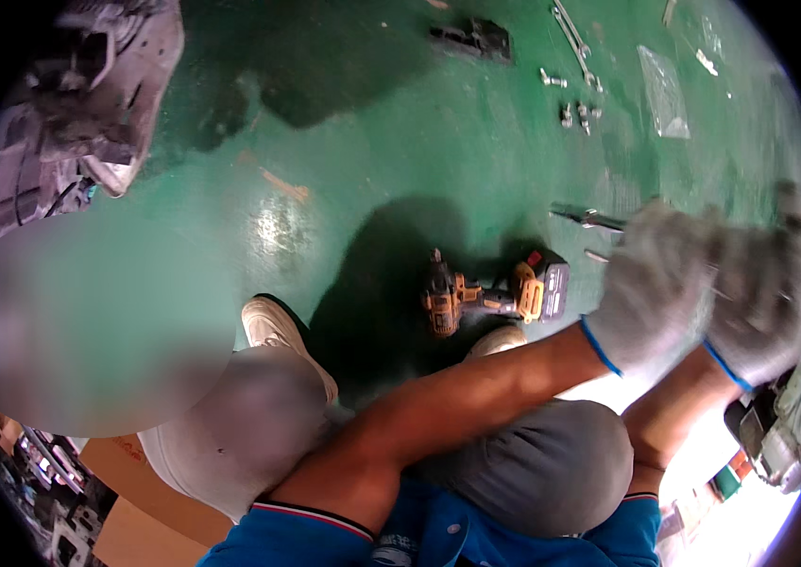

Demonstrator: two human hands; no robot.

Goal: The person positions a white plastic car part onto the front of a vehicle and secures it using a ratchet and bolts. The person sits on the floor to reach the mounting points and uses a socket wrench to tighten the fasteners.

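Both my gloved hands are raised at the right, smeared by motion. My left hand [651,283] is beside my right hand [759,288], its fingers curled or overlapping; what either holds, if anything, is unclear. Just left of them, black-handled pliers [587,218] and a small metal piece [596,256] lie on the green floor [344,161]. A yellow-and-black cordless impact driver [443,302] with a battery lies between my shoes [270,331].
Wrenches [570,33], several bolts [566,115], a clear plastic bag [662,94] and a black part [476,40] lie farther forward. Vehicle parts [89,113] stand at the left, cardboard [145,534] lies lower left, and more metal parts [788,435] line the right edge.
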